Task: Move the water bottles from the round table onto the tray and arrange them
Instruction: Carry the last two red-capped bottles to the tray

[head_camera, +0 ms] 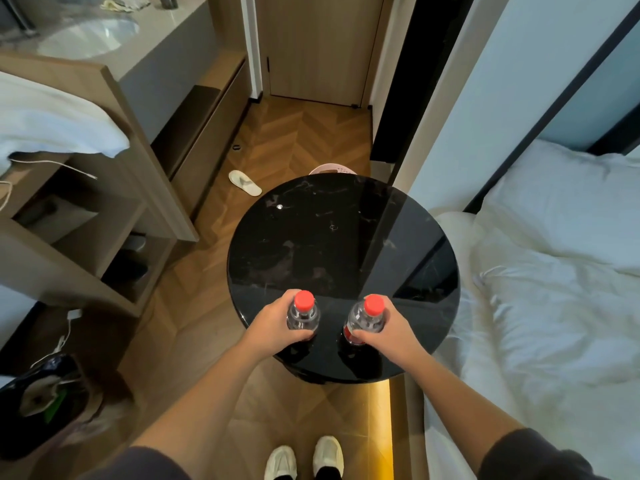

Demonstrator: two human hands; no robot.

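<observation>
Two clear water bottles with red caps stand upright near the front edge of the round black marble table [343, 244]. My left hand [273, 323] is wrapped around the left bottle [304, 311]. The right bottle [367, 317], which carries a red label, is gripped by my right hand [391, 329]. Whether the bottles rest on the tabletop or are slightly lifted is unclear. No tray is in view.
A bed with white bedding [554, 271] lies to the right of the table. Wooden shelving [104, 216] and a counter with a sink [90, 36] stand on the left. A white slipper [245, 182] lies on the wooden floor. A dark bag [38, 403] sits at lower left.
</observation>
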